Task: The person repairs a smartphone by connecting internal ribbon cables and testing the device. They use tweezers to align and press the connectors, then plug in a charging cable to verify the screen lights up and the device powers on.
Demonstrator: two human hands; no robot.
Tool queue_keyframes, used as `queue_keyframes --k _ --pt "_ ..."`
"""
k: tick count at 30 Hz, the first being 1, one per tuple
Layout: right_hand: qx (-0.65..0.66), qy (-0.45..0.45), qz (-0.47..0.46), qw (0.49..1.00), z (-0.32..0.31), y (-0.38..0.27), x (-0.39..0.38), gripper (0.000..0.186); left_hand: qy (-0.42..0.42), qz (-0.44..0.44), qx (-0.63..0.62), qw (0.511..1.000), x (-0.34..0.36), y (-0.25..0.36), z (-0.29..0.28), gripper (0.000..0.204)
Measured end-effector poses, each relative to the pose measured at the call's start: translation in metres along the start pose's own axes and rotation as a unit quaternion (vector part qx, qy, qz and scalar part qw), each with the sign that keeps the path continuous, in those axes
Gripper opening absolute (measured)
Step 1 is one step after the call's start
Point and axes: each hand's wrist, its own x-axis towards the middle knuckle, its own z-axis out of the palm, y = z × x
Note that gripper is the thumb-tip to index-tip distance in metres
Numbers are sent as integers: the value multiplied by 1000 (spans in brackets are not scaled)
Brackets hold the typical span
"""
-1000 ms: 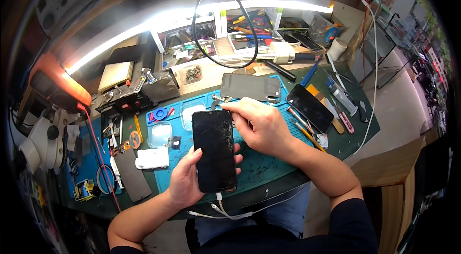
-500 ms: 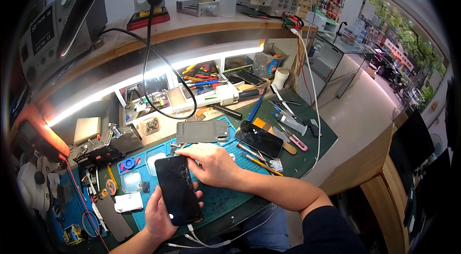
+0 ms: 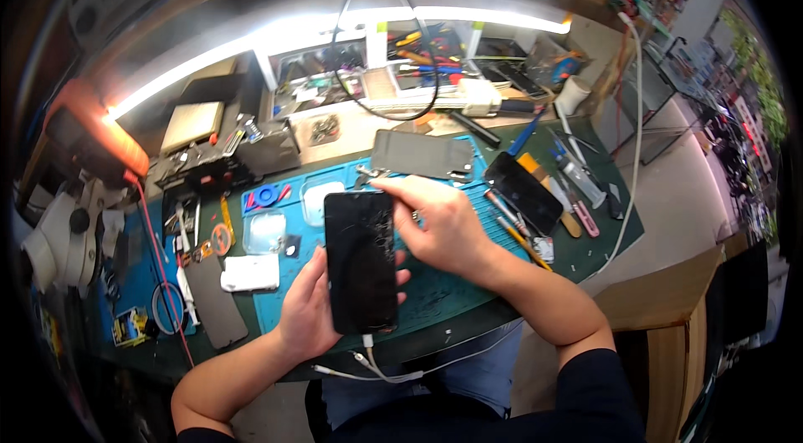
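Observation:
A black smartphone [image 3: 355, 263] with a cracked screen along its right side sits upright in my left hand [image 3: 308, 309], whose thumb lies on the left edge while fingertips show past the right edge. My right hand [image 3: 443, 221] is closed around the phone's top right corner, index finger along the top edge; its other fingers are curled and partly hidden. A white cable [image 3: 368, 343] runs into the phone's bottom end, and its other plugs hang loose beside it. Behind the phone lie a grey phone part [image 3: 422, 153] and small metal parts [image 3: 365, 175] on the blue mat [image 3: 418, 301].
Another dark phone [image 3: 524, 194] lies right, among a syringe [image 3: 581, 175], pink-handled knife [image 3: 585, 217] and other tools. Left are clear plastic boxes [image 3: 264, 231], a white case [image 3: 249, 273] and an orange-cased meter [image 3: 96, 142]. A black cable loop [image 3: 335, 50] hangs over the bench.
The view has tipped downward, so the bench sits higher and further right. The phone stands straighter in the picture. Both hands keep their places on it.

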Motion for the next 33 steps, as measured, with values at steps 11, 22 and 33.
queue_keyframes --k 11,22,33 --pt "2 12 -7 1000 -1 0 -4 32 -1 4 0 1000 0 -3 3 71" --pt "2 11 -18 1000 2 3 -3 32 0 8 19 1000 0 -3 0 72" --pt "1 3 -15 1000 3 3 -4 35 -7 6 27 1000 -1 -2 -1 72"
